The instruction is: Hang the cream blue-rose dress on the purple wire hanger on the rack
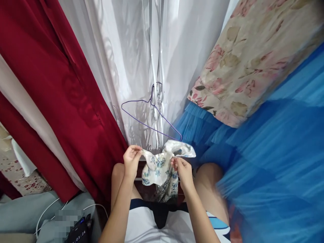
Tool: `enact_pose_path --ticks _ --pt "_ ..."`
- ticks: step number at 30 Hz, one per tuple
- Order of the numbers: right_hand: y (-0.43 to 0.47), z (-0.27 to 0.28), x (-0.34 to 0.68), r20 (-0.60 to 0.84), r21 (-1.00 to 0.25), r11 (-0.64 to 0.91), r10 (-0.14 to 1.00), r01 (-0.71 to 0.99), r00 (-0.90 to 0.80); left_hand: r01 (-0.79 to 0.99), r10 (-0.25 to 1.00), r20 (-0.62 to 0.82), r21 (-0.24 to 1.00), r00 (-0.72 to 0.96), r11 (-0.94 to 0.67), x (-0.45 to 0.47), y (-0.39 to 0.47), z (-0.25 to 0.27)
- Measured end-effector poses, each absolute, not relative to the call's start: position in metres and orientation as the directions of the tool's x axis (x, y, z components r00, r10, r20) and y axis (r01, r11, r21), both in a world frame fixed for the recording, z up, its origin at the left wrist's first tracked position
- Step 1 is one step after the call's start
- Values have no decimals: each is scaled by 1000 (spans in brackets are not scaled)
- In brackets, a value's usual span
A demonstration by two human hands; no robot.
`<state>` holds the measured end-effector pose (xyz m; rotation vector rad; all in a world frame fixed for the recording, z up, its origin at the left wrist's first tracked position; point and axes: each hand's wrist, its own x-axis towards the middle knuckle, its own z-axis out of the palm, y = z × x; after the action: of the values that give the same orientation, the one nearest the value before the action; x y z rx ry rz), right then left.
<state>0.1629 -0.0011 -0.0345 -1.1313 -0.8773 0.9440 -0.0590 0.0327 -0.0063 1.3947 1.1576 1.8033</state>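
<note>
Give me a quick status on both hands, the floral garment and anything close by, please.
Left hand pinching floral garment. Right hand pinching it too. Cloth drooping below hands. Purple hanger just beyond, contact unclear.

My white shorts [139, 221] spread at 6 o'clock, trimmed along the leg openings with a dark navy band [138, 204]; a dark navy panel [160, 217] sits between the white parts. Toward 5 o'clock, a light-blue curved patch [217, 223] edged in white marks the side of the leg. My left hand [131, 160], between 7 and 8 o'clock, and right hand [184, 170], at 5, are bare, as are my slender, tapering forearms [196, 202].
</note>
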Motion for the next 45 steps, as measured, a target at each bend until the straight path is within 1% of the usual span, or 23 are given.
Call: enact_pose_path --ticks 2,4,5,7,9,11,12,14,16,19,21,23,25,26,28,30,33,36,38,39,41,43,45 --pt "-7 -41 168 91 -984 135 945 -120 314 -26 840 502 855 -204 -517 -37 13 14" --pt "-14 -39 167 131 -987 149 960 -55 248 -91 813 570 809 -117 -580 -18 -3 38" --pt "-19 -35 165 175 -983 181 962 -9 210 -115 795 600 787 -86 -606 -10 -9 49" --pt "-30 -22 161 300 -953 293 948 78 102 -158 764 643 750 -48 -642 2 -19 67" --pt "-41 -4 158 397 -911 400 916 101 -47 -179 749 662 734 -30 -655 11 -25 76" --pt "-50 13 157 417 -896 436 890 79 -187 -182 748 663 732 -31 -656 17 -28 78" --pt "-53 19 157 411 -897 435 886 80 -217 -180 756 653 740 -38 -648 19 -29 76" --pt "-56 26 160 408 -894 433 894 118 -186 -212 792 607 768 -61 -605 22 -29 70" --pt "-56 27 165 438 -881 447 894 153 -91 -310 846 531 799 -38 -515 24 -30 63" --pt "-55 23 176 478 -865 472 878 172 -2 -451 888 438 827 140 -337 25 -30 53" --pt "-56 22 183 492 -853 482 870 201 4 -432 868 403 864 290 -257 26 -30 46" --pt "-58 24 190 498 -845 488 867 217 -7 -356 839 371 906 399 -231 27 -31 40" --pt "-62 26 195 504 -847 490 864 204 17 -285 826 344 930 446 -233 29 -32 34" --pt "-63 27 197 509 -850 490 858 192 63 -252 823 334 938 460 -239 29 -32 31" --pt "-65 29 203 524 -850 494 825 180 212 -151 809 312 950 498 -273 30 -32 27" --pt "-64 32 211 541 -839 507 744 198 392 15 789 280 939 547 -343 28 -30 26" --pt "-56 43 225 563 -814 508 570 282 598 209 780 275 865 562 -456 19 -24 28" --pt "-35 65 244 612 -768 520 421 374 670 269 768 319 805 555 -528 4 -14 37" --pt "-12 85 259 666 -721 549 379 423 643 290 769 351 778 535 -557 -8 -5 48" --pt "2 96 267 688 -702 562 377 437 620 299 778 372 770 507 -563 -14 -1 54" --pt "33 118 277 684 -714 575 451 399 574 307 803 419 768 424 -563 -26 5 67" --pt "65 136 280 606 -788 556 624 264 493 279 823 462 785 331 -553 -37 10 77" --pt "89 147 271 540 -839 508 738 194 404 227 833 496 806 245 -546 -48 13 85"
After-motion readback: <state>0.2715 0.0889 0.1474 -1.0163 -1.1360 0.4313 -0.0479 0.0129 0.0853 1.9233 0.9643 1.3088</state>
